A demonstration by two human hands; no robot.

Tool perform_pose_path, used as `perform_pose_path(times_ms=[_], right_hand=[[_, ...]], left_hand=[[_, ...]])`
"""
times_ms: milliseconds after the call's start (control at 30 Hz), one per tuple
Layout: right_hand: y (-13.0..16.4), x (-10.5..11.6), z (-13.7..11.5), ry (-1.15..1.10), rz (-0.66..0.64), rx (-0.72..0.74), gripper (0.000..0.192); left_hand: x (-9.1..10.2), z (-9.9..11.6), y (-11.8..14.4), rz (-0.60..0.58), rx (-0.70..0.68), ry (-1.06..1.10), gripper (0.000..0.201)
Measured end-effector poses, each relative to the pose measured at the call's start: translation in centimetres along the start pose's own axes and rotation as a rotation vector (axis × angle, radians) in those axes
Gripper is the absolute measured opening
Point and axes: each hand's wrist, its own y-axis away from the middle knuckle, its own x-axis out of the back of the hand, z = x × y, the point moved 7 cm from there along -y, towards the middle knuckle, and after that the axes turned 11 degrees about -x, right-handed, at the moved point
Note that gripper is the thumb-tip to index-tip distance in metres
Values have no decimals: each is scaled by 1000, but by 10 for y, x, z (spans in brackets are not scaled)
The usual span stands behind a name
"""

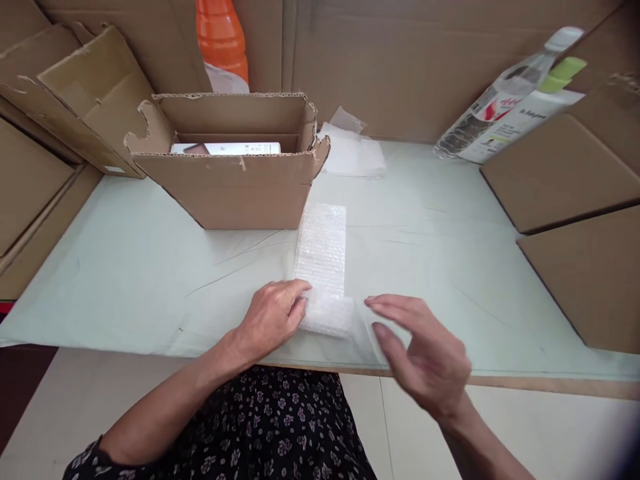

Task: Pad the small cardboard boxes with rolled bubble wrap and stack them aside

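A flat piece of bubble wrap (pixel 323 247) lies on the table in front of me, its near end folded over. Whether something is wrapped inside, I cannot tell. My left hand (pixel 273 313) has its thumb and forefinger on the left edge of the wrap, at the fold. To the right, my right hand (pixel 423 350) is raised a little above the table, slightly blurred, with thumb and fingers apart. A faint see-through edge shows between the wrap and the right fingertips; what it is stays unclear.
An open cardboard box (pixel 245 193) with a white printed box (pixel 240 149) inside stands behind my left hand. White sheets (pixel 353 153) lie beyond. An orange bottle (pixel 223 40), a clear bottle (pixel 505 93) and a white tube (pixel 520 120) stand at the back. Cardboard boxes (pixel 590 267) line the right.
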Motion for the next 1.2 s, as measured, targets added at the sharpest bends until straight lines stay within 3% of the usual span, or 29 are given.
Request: perform_pose_path(times_ms=[133,267,400,567,633,733,900,1000,1133,1200], right_hand=[[10,-46,-10,299,-189,126,24],[14,-69,3,422,-254,146,16],[11,-66,7,318,-199,92,18],[11,-64,13,80,-323,-128,20],[11,-54,11,128,-215,-131,21],[14,-42,4,278,-62,-17,21],[19,-60,5,388,-213,86,20],[16,-61,8,295,-229,14,21],[16,-61,10,137,-334,-112,22],[16,-54,6,187,-259,-89,23]], left_hand=[[-11,-14,-9,-7,-5,-185,33],[4,-5,1,125,-86,-177,36],[16,15,23,112,-219,-43,41],[10,16,39,71,-158,-17,37],[6,10,36,96,-119,-58,36],[0,0,26,108,-78,-178,36],[3,0,22,154,-91,-190,35],[7,13,32,109,-167,-62,37],[11,18,41,60,-148,2,40],[11,13,37,73,-128,-52,37]])
